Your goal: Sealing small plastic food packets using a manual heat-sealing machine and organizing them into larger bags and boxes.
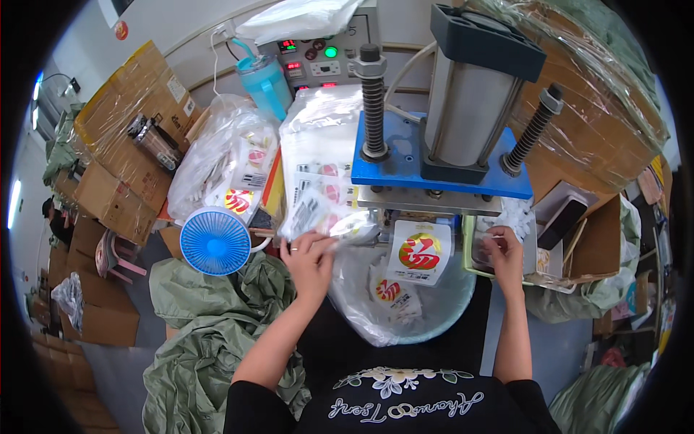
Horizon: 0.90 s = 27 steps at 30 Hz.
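Observation:
My left hand [309, 262], with a ring on one finger, is closed at the near edge of a printed clear plastic pouch [312, 211]. That pouch is blurred and lies over a stack of similar pouches. My right hand [506, 254] has its fingertips pinched together over a light-green tray [469, 249]; whatever is between them is too small to make out. Between my hands, a pouch with a red and yellow print [421, 252] sticks out from under the press [441, 173]. Below it, more pouches [394, 295] lie in a plastic-lined tub [434, 329].
A blue fan [215, 241] stands left of my left hand, above green cloth [210, 340]. Behind are a turquoise cup [266, 85] and a control box with lit displays [325, 61]. At right, a cardboard box [600, 239] holds a dark phone-like object [562, 220].

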{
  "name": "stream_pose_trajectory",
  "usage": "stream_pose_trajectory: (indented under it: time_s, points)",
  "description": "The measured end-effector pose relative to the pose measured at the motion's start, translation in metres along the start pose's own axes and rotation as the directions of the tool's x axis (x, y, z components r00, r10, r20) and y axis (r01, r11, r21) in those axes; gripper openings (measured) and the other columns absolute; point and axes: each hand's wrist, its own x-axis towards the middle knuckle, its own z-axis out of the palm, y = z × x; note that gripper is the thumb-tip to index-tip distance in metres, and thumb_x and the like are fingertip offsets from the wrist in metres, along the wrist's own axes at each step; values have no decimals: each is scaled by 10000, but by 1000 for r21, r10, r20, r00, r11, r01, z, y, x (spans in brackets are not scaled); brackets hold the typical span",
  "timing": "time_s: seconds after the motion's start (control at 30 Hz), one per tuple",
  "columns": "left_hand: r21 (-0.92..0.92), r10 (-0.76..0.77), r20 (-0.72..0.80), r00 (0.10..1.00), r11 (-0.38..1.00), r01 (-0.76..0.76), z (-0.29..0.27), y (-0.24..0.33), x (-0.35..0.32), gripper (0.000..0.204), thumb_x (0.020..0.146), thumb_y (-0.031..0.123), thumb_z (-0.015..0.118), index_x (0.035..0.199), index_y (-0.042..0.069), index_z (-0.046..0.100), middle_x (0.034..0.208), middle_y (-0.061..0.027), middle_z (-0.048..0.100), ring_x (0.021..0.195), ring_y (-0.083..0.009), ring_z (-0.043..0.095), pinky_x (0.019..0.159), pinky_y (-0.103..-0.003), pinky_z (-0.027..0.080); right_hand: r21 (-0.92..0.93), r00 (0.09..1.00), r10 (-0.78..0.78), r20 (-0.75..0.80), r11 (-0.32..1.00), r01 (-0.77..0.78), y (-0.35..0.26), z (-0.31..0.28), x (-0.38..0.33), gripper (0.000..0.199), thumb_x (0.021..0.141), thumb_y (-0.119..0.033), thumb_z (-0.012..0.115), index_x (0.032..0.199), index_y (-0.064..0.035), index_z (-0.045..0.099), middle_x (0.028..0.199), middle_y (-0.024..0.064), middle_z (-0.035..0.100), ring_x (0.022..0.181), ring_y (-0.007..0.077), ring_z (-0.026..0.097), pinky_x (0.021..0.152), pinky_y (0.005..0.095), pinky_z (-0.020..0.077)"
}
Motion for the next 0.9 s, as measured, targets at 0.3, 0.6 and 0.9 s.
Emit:
stream_pose_trajectory:
  time_s: [0.3, 0.6, 0.9]
  points:
    - [-675, -202, 393, 897, 599, 431, 9, 59, -37, 97, 791, -15, 696, 886, -36, 687, 804, -51, 642, 743, -97, 597, 660, -234, 462, 220, 990, -107, 89, 972, 86, -101, 58, -18, 197, 821, -53, 708, 1017, -42, 697, 907, 51, 665, 817, 126, 604, 707, 251, 481]
    - [-695, 4, 601, 799, 497, 520, 44, 39, -66, 194, 868, 149, 683, 893, -42, 700, 809, -57, 663, 720, -77, 566, 647, -237, 448, -57, 856, 4, 516, 998, 30, -86, 55, -28, 217, 807, -121, 718, 1017, -67, 712, 938, 93, 691, 916, 219, 618, 795, 322, 489]
    - [-667, -255, 713, 653, 44, 744, 56, 97, 6, 257, 873, 188, 696, 894, -67, 682, 780, -91, 685, 636, -103, 619, 556, -256, 492, -253, 1000, 17, 16, 967, -12, -71, 9, 9, 240, 862, -130, 660, 1080, -31, 679, 979, 145, 696, 821, 249, 673, 748, 326, 508]
